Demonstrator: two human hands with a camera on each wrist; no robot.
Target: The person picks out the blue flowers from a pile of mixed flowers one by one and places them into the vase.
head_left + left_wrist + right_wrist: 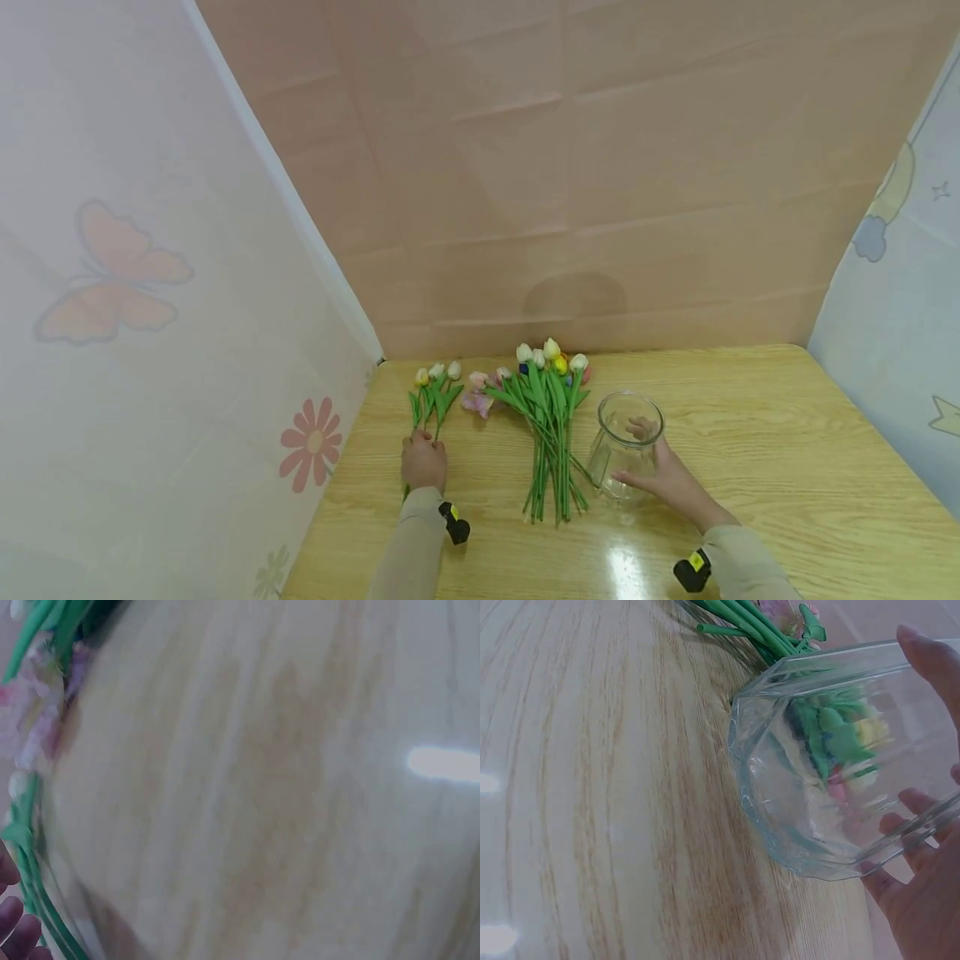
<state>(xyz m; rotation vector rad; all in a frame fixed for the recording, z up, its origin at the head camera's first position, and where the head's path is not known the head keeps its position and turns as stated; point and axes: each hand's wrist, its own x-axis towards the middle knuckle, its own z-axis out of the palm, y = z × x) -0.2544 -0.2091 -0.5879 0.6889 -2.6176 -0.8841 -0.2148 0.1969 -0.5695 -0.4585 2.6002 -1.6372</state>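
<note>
In the head view a clear glass vase with a round rim stands at the right of the flowers. My right hand grips it from the right, thumb on the near side and fingers round the far side. The right wrist view shows the faceted glass vase with fingers spread along its wall. At the left my left hand holds the stems of a few artificial tulips, white and yellow. Curled fingers lie beside the green stems in the left wrist view.
A larger bunch of tulips, white, yellow and pink, lies mid-table, stems toward me. A pale purple flower lies by its blooms. The wooden table meets a brown backdrop behind and a printed cloth at the left.
</note>
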